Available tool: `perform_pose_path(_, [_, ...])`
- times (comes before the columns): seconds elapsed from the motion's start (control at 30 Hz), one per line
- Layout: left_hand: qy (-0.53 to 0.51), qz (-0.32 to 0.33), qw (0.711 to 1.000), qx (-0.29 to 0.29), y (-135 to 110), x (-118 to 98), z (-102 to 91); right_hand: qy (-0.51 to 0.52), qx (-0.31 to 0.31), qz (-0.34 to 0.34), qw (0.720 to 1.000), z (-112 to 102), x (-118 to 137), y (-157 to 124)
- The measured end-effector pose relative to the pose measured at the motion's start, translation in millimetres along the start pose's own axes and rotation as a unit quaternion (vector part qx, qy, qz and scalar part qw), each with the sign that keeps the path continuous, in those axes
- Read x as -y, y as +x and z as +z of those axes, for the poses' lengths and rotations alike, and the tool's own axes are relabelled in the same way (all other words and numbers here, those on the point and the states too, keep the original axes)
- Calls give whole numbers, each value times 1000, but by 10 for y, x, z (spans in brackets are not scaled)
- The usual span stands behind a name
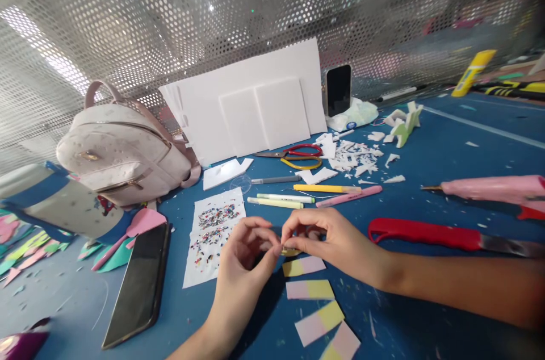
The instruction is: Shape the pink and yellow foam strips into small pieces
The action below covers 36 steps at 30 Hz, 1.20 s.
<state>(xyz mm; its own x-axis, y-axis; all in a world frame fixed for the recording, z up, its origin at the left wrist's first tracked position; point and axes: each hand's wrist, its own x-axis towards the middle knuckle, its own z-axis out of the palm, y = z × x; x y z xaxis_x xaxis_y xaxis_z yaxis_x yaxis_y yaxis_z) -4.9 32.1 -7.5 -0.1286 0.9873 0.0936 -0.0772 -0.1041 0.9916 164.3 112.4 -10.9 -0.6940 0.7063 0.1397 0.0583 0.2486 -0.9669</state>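
My left hand (249, 260) and my right hand (330, 232) meet fingertip to fingertip over the table. Both are closed in a pinch at a small yellowish piece (290, 252), mostly covered by the fingers. Just below it lies a column of pink-and-yellow strips (310, 289), several in all. A white sheet (200, 272) scattered with small multicoloured bits is left of my left hand. Beyond my fingers rest a pale yellow marker (275, 202), a yellow pen (327, 189) and a pink pen (349, 196).
A black phone (138, 286) and a whitish backpack (114, 144) are at left. Scissors (300, 157) and white scraps (355, 157) lie before white boards (247, 104). On the right are a red-handled cutter (426, 234), a pink glue gun (489, 187) and a yellow glue stick (473, 73).
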Motion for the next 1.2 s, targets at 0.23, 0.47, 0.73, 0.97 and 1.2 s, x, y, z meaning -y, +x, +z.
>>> perform_pose_path(0.23, [-49,-6,998,28,18,3,10,-37,-26,-59,997,-8,43,14])
perform_pose_path(0.47, [-55,-16,996,67,24,39,-15,20,2,-81,997,-40,57,39])
perform_pose_path(0.73, [-48,-49,994,84,18,54,-54,59,39,-73,995,-62,79,42])
perform_pose_path(0.97, [-57,-61,993,86,23,72,-60,83,48,-61,994,-68,31,52])
perform_pose_path(1.2, [-56,-75,991,92,24,50,-54,81,70,-67,992,-101,6,75])
